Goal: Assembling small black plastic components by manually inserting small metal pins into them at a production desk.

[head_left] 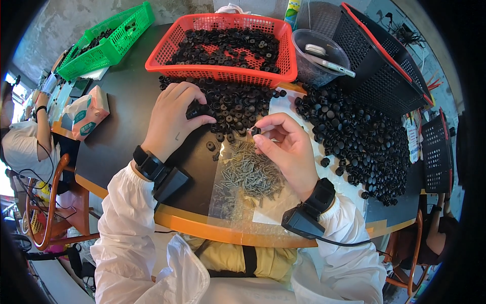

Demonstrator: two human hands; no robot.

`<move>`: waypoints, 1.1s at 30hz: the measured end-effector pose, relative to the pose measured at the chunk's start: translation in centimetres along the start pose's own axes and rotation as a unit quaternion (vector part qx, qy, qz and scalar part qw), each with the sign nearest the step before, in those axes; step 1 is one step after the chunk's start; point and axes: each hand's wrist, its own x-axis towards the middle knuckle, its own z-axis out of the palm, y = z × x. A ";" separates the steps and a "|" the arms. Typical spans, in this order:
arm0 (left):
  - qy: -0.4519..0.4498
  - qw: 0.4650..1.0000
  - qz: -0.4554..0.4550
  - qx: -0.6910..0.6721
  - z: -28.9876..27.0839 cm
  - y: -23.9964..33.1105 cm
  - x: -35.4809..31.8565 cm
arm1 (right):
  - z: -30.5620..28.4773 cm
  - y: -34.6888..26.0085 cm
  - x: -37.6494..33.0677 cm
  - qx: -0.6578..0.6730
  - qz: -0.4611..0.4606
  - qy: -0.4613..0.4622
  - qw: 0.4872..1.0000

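Dark tabletop (121,126), ribbed metal screws (250,175)

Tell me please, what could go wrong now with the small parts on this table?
1. The right hand pinches one small black cap only at its fingertips; it may slip and fall among the loose screws.
2. The screws lie on a clear plastic bag that reaches the table's orange edge; a sleeve might drag some off.
3. The left hand rests in the loose pile of black caps; a nudge could scatter them.
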 end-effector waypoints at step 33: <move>0.002 0.954 0.010 -0.299 -0.5 5.9 -1.3 | 1.1 -0.6 -0.7 -0.136 -0.049 -0.007 0.989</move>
